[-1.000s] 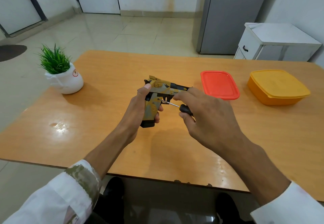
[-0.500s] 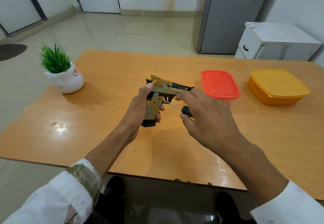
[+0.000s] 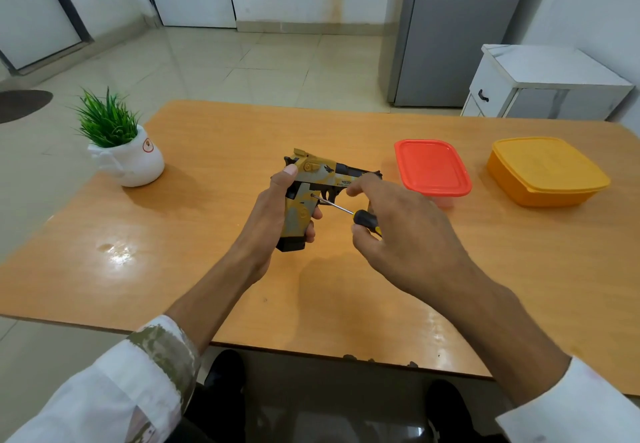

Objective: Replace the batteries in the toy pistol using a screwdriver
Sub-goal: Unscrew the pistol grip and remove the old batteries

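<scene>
The toy pistol [image 3: 313, 182] is yellow, grey and black, with its barrel pointing right, held upright above the middle of the wooden table [image 3: 214, 234]. My left hand [image 3: 273, 215] is wrapped around its grip from behind, thumb up on the rear. My right hand [image 3: 405, 231] holds a small screwdriver [image 3: 349, 214] with a black and yellow handle. Its thin metal shaft runs up and left, and the tip rests on a screw hole in the side of the grip. The handle's end is hidden in my fingers.
A red-lidded container [image 3: 432, 167] sits just right of the pistol, and an orange lidded box [image 3: 545, 170] lies farther right. A white pot with a green plant [image 3: 121, 146] stands at the far left. A white cabinet [image 3: 543, 84] and a grey fridge [image 3: 450, 30] are beyond the table.
The pistol and both hands have stayed almost in place. The fingers of my right hand have shifted slightly around the screwdriver handle, while its tip stays at the grip.
</scene>
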